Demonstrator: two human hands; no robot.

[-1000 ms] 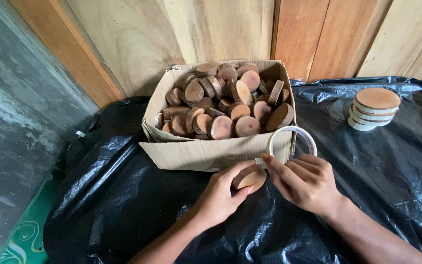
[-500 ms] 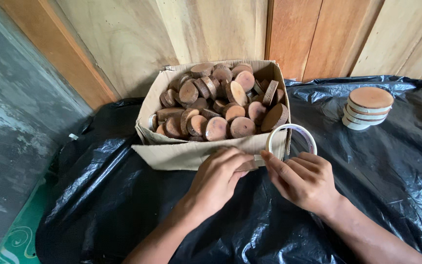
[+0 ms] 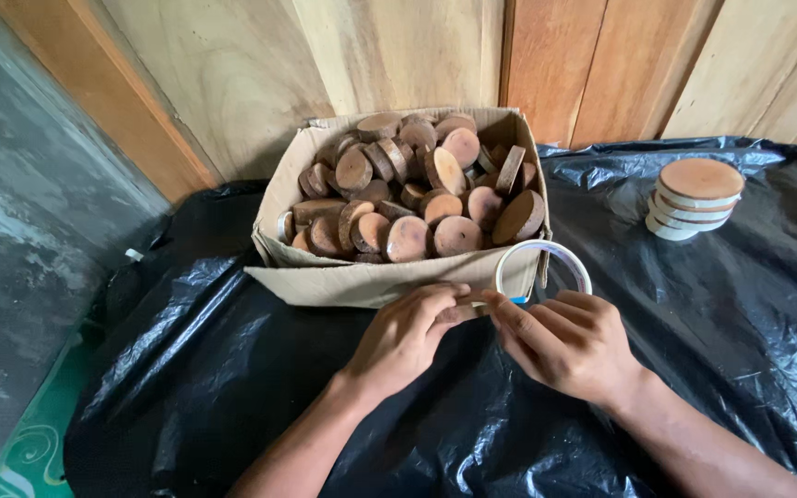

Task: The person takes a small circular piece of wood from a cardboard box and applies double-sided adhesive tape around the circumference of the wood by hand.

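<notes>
My left hand [image 3: 408, 337] curls shut over something I can't make out, just before the cardboard box [image 3: 362, 281]. My right hand [image 3: 565, 341] pinches the tape roll [image 3: 543, 267], fingertips meeting. I judge I'm taping; next needs steady pulling.

Glossy black plastic sheet [image 3: 740, 323], matt cardboard box [image 3: 362, 281], rough-barked wooden discs [image 3: 408, 238]

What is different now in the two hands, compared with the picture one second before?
The left hand has closed over the round wooden slice, which showed between the fingers before and is now hidden. The right hand keeps its grip on the white tape roll. The cardboard box of wooden slices and the stack of taped discs stayed put.
</notes>
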